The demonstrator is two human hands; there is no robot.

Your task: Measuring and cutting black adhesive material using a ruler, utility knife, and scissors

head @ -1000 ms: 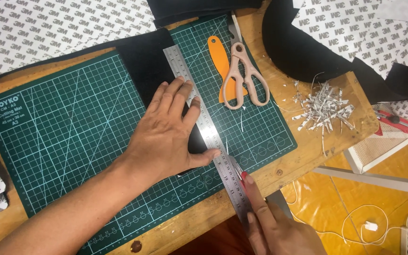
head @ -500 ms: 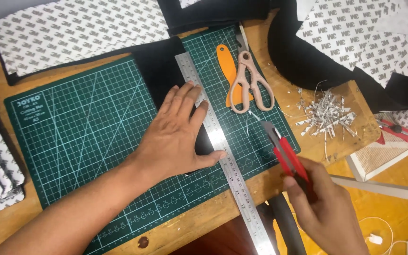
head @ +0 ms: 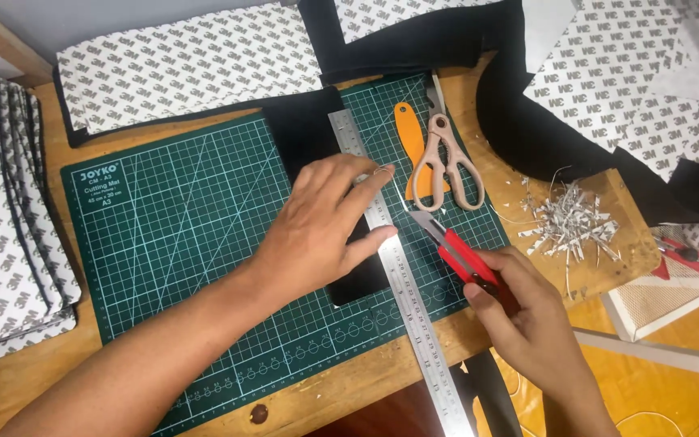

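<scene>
The left hand (head: 325, 231) lies flat with fingers spread across a steel ruler (head: 390, 267) and the black strip (head: 317, 162) of material under it, pinning both to the green cutting mat (head: 180, 235). The strip runs from the top edge of the mat down toward its near edge, and the ruler lies slanted along the strip's right side, its lower end hanging past the edge of the wooden table (head: 366, 380). The right hand (head: 527, 324) is closed around a red utility knife (head: 463, 259), whose blade tip points up and to the left and sits just beside the ruler's right edge, close to the left thumb. Whether the tip touches the mat cannot be told. To make this cut well, it seems the left hand should press evenly along the ruler so it cannot pivot, with the thumb and fingertips kept back from the cutting edge, since the thumb now rests very near the blade. The knife looks best held at a low angle, its flat side against the ruler, and drawn in a steady pull rather than forced. Just right of the ruler lie scissors (head: 442, 162) with pale handles, resting over an orange tool (head: 410, 142), and a heap of thin paper trimmings (head: 568, 222) sits further right on the table. Printed backing sheets (head: 188, 73) with black edges lie above the mat, and more are stacked at the left.
</scene>
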